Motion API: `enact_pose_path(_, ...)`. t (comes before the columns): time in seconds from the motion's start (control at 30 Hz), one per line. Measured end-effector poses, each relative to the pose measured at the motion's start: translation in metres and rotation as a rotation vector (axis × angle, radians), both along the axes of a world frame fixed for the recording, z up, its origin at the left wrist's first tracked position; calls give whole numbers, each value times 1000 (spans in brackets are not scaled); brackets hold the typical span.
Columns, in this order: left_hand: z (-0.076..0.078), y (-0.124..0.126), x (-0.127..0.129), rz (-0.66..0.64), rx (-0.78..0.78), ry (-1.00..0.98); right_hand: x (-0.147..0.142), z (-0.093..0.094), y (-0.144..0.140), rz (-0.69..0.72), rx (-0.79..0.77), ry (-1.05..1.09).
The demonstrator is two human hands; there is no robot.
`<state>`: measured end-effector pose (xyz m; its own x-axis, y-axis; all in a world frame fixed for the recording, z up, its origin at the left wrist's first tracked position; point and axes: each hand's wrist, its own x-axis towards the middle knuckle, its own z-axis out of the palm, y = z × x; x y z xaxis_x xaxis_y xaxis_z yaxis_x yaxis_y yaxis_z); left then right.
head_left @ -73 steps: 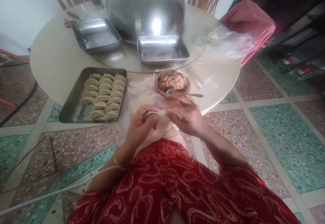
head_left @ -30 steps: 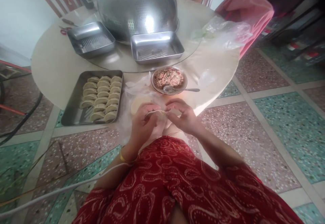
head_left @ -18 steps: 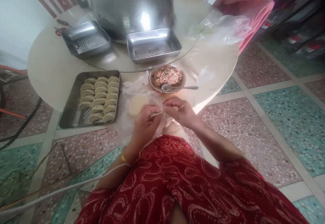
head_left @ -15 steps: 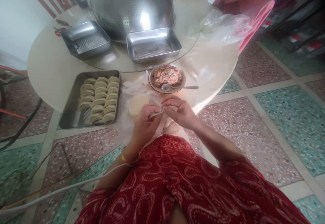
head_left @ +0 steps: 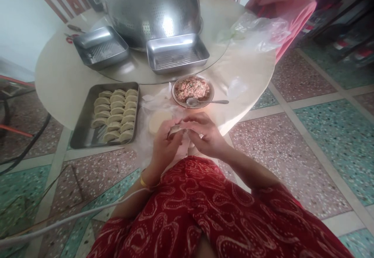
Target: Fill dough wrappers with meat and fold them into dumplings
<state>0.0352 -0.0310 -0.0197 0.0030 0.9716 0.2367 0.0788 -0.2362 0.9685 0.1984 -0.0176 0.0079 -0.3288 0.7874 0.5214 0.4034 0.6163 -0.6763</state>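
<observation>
Your left hand [head_left: 165,143] and right hand [head_left: 204,133] meet fingertip to fingertip, both closed around a small pale folded dumpling [head_left: 175,130], just in front of the round bowl of pink minced filling [head_left: 192,90]. Left of that bowl sits a steel tray of finished dumplings [head_left: 84,127]; a stack of round wrappers [head_left: 157,118] lies between them.

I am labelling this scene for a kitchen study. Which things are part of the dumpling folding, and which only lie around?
In use:
left hand and right hand, both pinching the dumpling
stack of wrappers
bowl of filling with spoon
tray of folded dumplings

Lying about:
two empty trays
metal dome cover
plastic bag
</observation>
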Motion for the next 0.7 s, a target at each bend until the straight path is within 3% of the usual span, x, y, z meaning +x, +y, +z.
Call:
enact_pose_path(0.17, 4, 1, 0, 24, 21, -24, 0, -9, -5, -35, 28, 37)
enact_pose_path(0.3, 7, 2, 2, 21, -8, -97, -2, -16, -7, -195, 159, 28)
enact_pose_path(0.4, 7, 1, 3, 14, -16, -91, -5, -19, -7, -236, 215, 12)
enact_pose_path(0.7, 7, -1, 5, -36, 11, -90, -2, -18, -10, -220, 143, 52)
